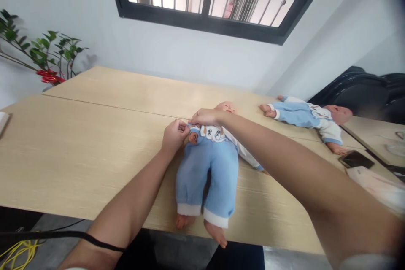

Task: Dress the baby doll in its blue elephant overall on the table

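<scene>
A baby doll (207,168) in a blue and white romper lies on its back on the wooden table (79,143), feet hanging over the near edge. My left hand (174,134) is closed in a pinch on the romper's fabric at the doll's shoulder, just above the doll's small hand. My right hand (205,117) reaches across from the right, its fingers closed on the same fabric near the doll's neck. The doll's head (226,107) shows just beyond my right hand.
A second doll (305,116) in matching clothes lies at the back right of the table. A phone (356,159) and a pale flat object (376,185) lie at the right edge. A potted plant (41,57) stands at the far left. Cables (19,251) trail on the floor.
</scene>
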Demonstrator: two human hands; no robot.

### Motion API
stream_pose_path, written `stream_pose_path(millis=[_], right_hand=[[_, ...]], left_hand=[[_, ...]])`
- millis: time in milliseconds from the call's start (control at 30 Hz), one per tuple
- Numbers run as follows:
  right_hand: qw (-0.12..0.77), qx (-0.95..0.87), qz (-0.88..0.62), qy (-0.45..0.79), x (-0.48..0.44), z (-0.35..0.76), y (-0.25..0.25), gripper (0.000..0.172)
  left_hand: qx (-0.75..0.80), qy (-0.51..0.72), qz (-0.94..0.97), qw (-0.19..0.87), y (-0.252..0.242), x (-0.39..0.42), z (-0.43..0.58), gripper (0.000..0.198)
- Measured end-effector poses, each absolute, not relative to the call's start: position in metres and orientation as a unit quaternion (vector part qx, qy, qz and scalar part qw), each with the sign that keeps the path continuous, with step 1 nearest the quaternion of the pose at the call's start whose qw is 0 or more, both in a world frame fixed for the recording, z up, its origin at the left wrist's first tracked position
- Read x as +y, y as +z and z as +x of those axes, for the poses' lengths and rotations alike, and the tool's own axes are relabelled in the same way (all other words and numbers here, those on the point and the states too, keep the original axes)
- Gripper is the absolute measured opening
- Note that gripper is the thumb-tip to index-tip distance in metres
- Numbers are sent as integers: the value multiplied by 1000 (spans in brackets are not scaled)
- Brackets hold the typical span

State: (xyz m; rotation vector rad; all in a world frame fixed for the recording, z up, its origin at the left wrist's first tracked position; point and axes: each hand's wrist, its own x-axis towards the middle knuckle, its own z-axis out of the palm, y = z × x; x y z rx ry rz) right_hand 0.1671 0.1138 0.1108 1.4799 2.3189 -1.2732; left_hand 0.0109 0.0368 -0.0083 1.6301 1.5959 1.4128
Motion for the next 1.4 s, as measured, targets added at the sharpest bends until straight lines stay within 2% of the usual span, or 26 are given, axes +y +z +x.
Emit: stream_pose_path(millis=[133,267,333,533,633,800,933,1133,1300,1400], right_hand=[[12,787,443,-430,112,166,108,12],[-18,796,419,-436,112,167,105,11],[-24,791,413,-451,113,168,105,12],[-19,785,434,-441,109,167,109,15],[-30,781,455,-426,108,165,109,21],[-45,784,468,-404,114,164,104,21],[-47,782,444,-434,114,162,102,17],[-20,804,425,-415,108,164,106,20],[41,830,425,-358,107,160,116,20],[83,844,445,-288,109,147,122,31]], left_hand=[[599,492,587,233,-7,34,12,13],[537,447,615,366,-10,33,9,21],[517,422,633,393,-11,32,7,21],[539,423,651,326,-10,33,4,14],[540,436,633,343,-10,33,5,14],[528,435,631,366,-10,32,6,17],[540,397,658,344,-8,30,10,7],[669,378,586,256,-8,26,20,29],[716,319,593,187,-2,23,21,30],[706,307,610,185,0,24,19,32]])
